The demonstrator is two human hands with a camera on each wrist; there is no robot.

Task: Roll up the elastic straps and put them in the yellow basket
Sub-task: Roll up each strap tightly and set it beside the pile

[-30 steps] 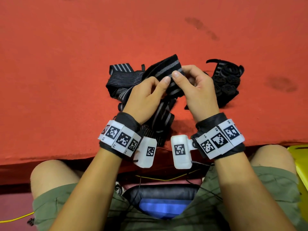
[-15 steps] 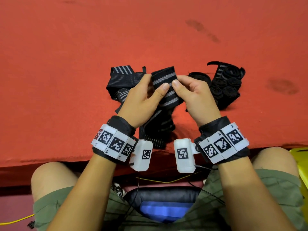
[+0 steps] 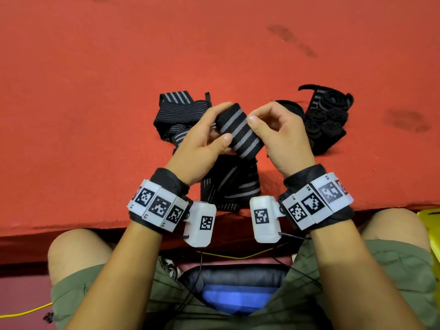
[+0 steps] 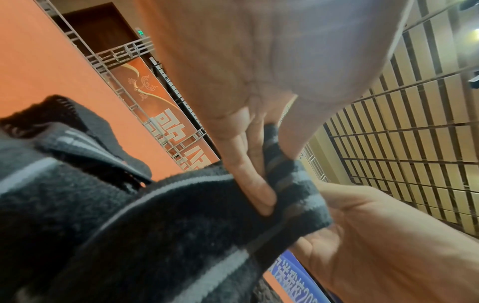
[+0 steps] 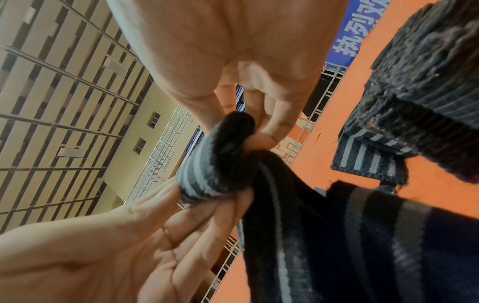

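Black elastic strap with grey stripes (image 3: 238, 132) sits mid-frame in the head view, above the red cloth table (image 3: 95, 91), partly rolled, its tail hanging to the loose strap pile (image 3: 181, 113). Likely soft, light, springy: the roll would unwind if released, so grip belongs on the coil's two ends. Left hand (image 3: 202, 141) and right hand (image 3: 283, 136) both pinch the coil with thumb and fingers. Yellow basket (image 3: 431, 225) at right edge.
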